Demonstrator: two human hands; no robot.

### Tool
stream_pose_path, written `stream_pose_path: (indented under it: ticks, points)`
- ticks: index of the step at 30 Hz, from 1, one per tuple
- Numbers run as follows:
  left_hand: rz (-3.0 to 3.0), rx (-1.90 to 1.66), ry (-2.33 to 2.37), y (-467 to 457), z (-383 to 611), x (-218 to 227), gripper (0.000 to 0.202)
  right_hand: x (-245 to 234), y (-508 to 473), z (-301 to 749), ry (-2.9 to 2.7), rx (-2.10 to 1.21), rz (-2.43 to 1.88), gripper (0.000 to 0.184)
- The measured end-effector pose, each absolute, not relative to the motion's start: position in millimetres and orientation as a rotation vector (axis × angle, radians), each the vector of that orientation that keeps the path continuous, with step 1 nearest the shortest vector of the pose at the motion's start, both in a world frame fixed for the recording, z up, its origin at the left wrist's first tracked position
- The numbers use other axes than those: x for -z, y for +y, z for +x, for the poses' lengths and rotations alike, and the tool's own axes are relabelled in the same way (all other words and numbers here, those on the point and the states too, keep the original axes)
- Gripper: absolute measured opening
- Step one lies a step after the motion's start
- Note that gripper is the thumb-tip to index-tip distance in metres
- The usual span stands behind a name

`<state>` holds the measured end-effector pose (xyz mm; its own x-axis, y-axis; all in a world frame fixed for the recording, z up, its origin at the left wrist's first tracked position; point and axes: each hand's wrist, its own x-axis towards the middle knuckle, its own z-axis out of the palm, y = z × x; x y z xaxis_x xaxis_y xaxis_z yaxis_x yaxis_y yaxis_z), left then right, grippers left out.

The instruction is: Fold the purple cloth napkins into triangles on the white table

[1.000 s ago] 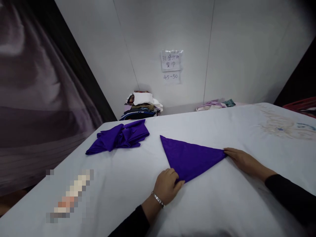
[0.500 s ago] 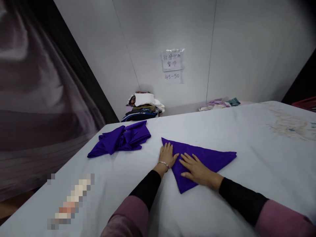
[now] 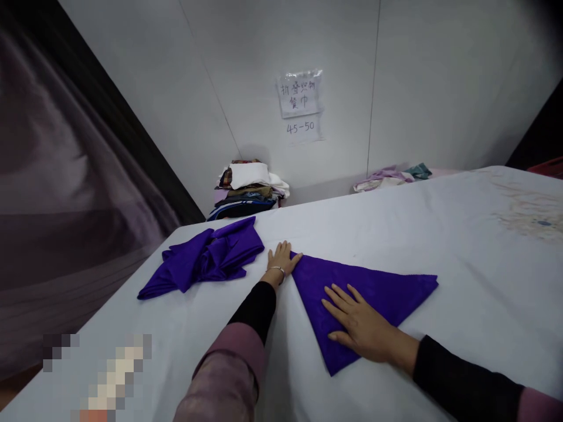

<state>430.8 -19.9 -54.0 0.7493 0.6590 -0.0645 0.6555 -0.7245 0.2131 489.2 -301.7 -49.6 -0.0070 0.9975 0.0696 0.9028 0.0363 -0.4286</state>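
Observation:
A purple cloth napkin [image 3: 373,287], folded into a triangle, lies on the white-covered table in front of me. My right hand [image 3: 358,322] rests flat on it with fingers spread, near its lower left part. At the napkin's upper left corner is my left hand [image 3: 281,259], its fingers stretched out and its thumb over the corner. Left of that hand lies a crumpled heap of purple cloth [image 3: 206,258], which neither hand touches.
A white cloth [image 3: 440,328] covers the table. Beyond its far edge sit a stack of folded fabrics [image 3: 248,187] and a low pile of lilac and green cloth [image 3: 387,177]. A handwritten sign [image 3: 301,105] hangs on the wall. A curtain [image 3: 57,234] hangs at the left.
My left hand has slid left, from the napkin's surface to its upper left corner. My right hand stays flat on the napkin. The camera's view has shifted a little.

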Motion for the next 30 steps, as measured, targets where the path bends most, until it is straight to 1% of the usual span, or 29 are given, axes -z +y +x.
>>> stream_pose_path:
  ticks: [3, 8, 12, 19, 25, 28, 30]
  points:
    - [2.669, -0.084, 1.138, 1, 440, 52, 0.056, 50, -302, 489, -1.956, -0.377, -1.917, 0.067]
    - [2.567, -0.241, 1.256, 18, 438, 47, 0.033, 53, -302, 490, -1.954, -0.373, -1.909, 0.065]
    - [2.528, -0.323, 1.187, 14, 423, 46, 0.027, 55, -302, 491, -1.962, -0.367, -1.896, 0.065]
    - [2.542, -0.406, 1.128, -3, 426, 45, 0.030, 49, -302, 490, -1.968, -0.366, -1.907, 0.066]
    - [2.525, -0.492, 1.230, 3, 438, 50, 0.023, 48, -302, 490, -1.973, -0.370, -1.926, 0.067]
    - [2.518, -0.519, 1.210, 1, 437, 45, 0.028, 51, -302, 491, -1.976, -0.348, -1.916, 0.067]
    - [2.545, -0.538, 1.116, -13, 431, 40, 0.033, 52, -302, 491, -1.977, -0.331, -1.907, 0.067]
